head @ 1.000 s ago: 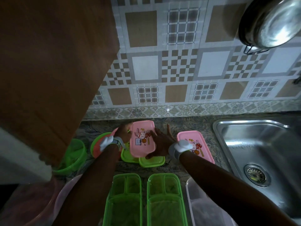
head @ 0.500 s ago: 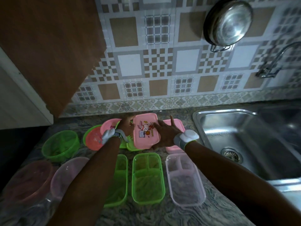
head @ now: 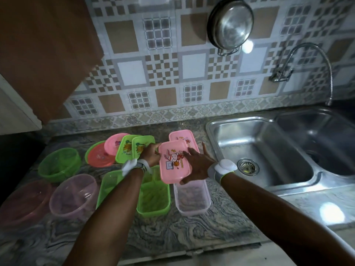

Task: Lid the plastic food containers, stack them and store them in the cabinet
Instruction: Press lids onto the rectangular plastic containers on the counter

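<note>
A pink rectangular lid with a rabbit print (head: 172,163) is held by both hands just above the far end of the clear pink rectangular container (head: 192,200). My left hand (head: 150,154) grips its left edge. My right hand (head: 197,165) lies on its right side with the thumb under the near edge. A second pink lid (head: 181,135) lies behind it. Two green rectangular lids (head: 143,144) lean together at the back, and two green rectangular containers (head: 153,198) stand open by my left forearm.
Round lids, red (head: 98,157) and pink (head: 113,144), lie at the back left. A green round bowl (head: 59,164) and two clear pink round bowls (head: 74,194) stand at the left. A steel sink (head: 259,150) is right, its tap (head: 307,60) above. A brown cabinet door (head: 44,47) hangs top left.
Both hands have carried the rabbit lid rightward and toward me, from over the green lids to above the clear pink container. The camera has tilted down and back.
</note>
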Available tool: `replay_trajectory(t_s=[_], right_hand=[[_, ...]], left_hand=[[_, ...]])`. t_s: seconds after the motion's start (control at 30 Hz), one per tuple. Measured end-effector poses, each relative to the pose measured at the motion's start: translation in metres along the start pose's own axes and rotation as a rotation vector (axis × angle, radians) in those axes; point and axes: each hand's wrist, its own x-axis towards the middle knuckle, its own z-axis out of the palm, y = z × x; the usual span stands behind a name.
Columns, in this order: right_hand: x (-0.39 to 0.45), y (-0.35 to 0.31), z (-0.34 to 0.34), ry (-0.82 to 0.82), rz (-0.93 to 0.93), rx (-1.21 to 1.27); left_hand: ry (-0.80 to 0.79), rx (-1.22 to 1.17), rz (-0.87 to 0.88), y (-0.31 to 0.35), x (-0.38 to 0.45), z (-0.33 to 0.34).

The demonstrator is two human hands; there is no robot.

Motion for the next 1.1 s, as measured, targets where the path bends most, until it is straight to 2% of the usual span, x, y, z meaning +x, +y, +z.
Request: replay_trajectory(t_s=[0.43,1.1], right_hand=[[-0.071,-0.006,0.009,-0.017,-0.014,0.002],[-0.091,-0.001,0.036,-0.141,0.049,0.028]], left_hand=[[-0.087,0.113,-0.016,0.012,-0.042,0.039],[-0.245,0.336,0.035,0.019,-0.055,0.052]])
